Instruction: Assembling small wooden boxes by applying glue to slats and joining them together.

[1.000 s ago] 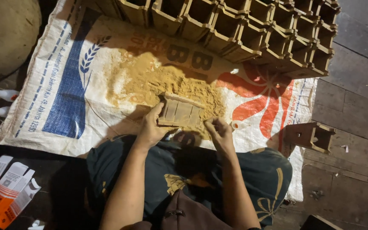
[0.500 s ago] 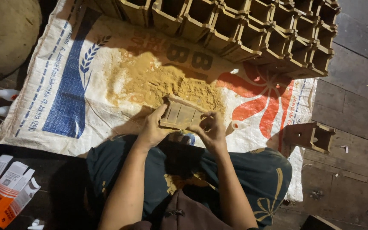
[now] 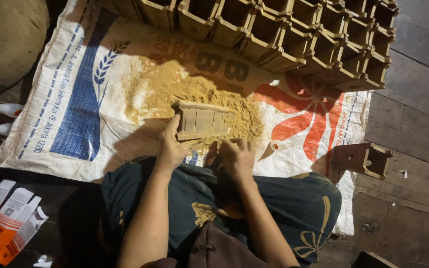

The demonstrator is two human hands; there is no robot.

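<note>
Holding a small slatted wooden frame (image 3: 203, 120) by its left end, the left hand (image 3: 173, 145) has its fingers closed on the piece, the thumb pointing up along the edge. This light brown, rectangular frame with several cross bars lies flat on a heap of yellow-brown sawdust (image 3: 189, 94), just in front of the person's knees.

The right hand (image 3: 237, 155) rests just below the right part of the frame, with the palm down and the fingers curled together on the sack. Whether it grips something underneath, I cannot tell, because the back of the hand covers the fingertips.

The sawdust is spread on a large white woven plastic sack (image 3: 75, 99) with a blue printed band on the left and a red flower pattern on the right. The sack lies on a dark wooden plank floor (image 3: 413, 198).

At the far edge of the sack stand rows of open square wooden boxes (image 3: 294, 34), touching one another. One more small wooden box (image 3: 361, 160) lies alone on its side near the right edge of the sack, well apart from both hands.

The person sits with dark green patterned trousers (image 3: 294, 203) over the near edge of the sack. Beside the left knee, on the floor, lie some orange and white cardboard cartons (image 3: 11, 223).
</note>
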